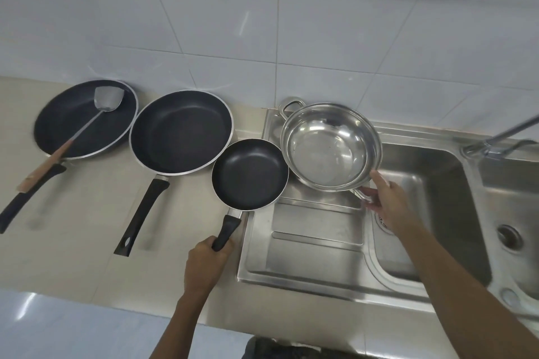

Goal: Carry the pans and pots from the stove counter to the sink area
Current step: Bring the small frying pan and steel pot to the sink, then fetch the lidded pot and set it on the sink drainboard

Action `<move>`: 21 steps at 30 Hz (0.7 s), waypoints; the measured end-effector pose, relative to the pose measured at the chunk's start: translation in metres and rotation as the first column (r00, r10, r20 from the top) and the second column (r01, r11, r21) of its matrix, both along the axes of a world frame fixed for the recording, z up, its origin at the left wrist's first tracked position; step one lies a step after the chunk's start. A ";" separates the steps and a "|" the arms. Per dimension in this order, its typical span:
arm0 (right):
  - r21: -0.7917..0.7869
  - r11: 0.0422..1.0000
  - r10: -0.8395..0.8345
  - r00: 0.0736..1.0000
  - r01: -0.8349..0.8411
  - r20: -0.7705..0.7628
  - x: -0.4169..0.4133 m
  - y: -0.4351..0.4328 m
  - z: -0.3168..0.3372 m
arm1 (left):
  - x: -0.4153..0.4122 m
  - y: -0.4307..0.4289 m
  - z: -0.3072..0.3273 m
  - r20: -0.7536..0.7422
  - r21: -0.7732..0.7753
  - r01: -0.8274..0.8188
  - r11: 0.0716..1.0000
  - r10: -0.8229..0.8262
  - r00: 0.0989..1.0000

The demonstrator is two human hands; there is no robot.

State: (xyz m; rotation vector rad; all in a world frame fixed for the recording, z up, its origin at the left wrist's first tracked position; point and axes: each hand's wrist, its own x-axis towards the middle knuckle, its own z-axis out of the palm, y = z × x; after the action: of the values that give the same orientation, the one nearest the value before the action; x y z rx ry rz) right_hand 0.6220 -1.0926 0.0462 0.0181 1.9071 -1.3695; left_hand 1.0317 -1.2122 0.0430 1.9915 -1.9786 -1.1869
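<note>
Stainless steel fills the right of my view: the sink unit [306, 277] with its ribbed draining board, a basin and a faucet [495, 140] at the far right. My right hand [385, 198] is closed on the near loop handle of the steel two-handled pot [331, 146], fingers curled under the loop, the thumb on the rim. That pot sits over the back of the draining board; I cannot tell whether its base touches the board or hangs just above it. My left hand [204, 265] is wrapped tight round the black handle of the small black frying pan [250, 173], whose bowl straddles the edge between the beige counter [81, 242] and the sink unit, its rim just beside the pot's. Two larger non-stick pans lie on the counter to the left. The middle frying pan [180, 131] is near the small one, handle pointing toward me. The far-left frying pan [86, 118] holds a metal spatula [87, 125] with a wooden grip, blade resting inside it.
</note>
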 end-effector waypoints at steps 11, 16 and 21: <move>-0.005 0.989 0.151 0.988 -0.151 -0.011 0.040 0.042 0.021 | 0.048 0.055 0.005 0.067 -0.022 -0.067 0.998 0.068 0.995; 0.249 0.889 0.455 0.802 -0.384 -0.388 0.064 0.099 0.029 | 0.052 0.113 0.016 0.252 -0.099 -0.049 0.994 0.073 0.965; 0.527 0.715 0.675 0.257 -0.460 -0.691 0.076 0.201 0.029 | 0.002 0.193 0.033 0.413 -0.296 0.249 0.922 -0.111 0.904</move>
State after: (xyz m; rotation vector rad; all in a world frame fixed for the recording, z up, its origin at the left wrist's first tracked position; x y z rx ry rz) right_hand 0.6977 -0.8912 0.0748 -1.4152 2.4399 -0.5925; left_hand 1.0332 -1.0196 0.0755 2.0033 -2.3995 -0.4300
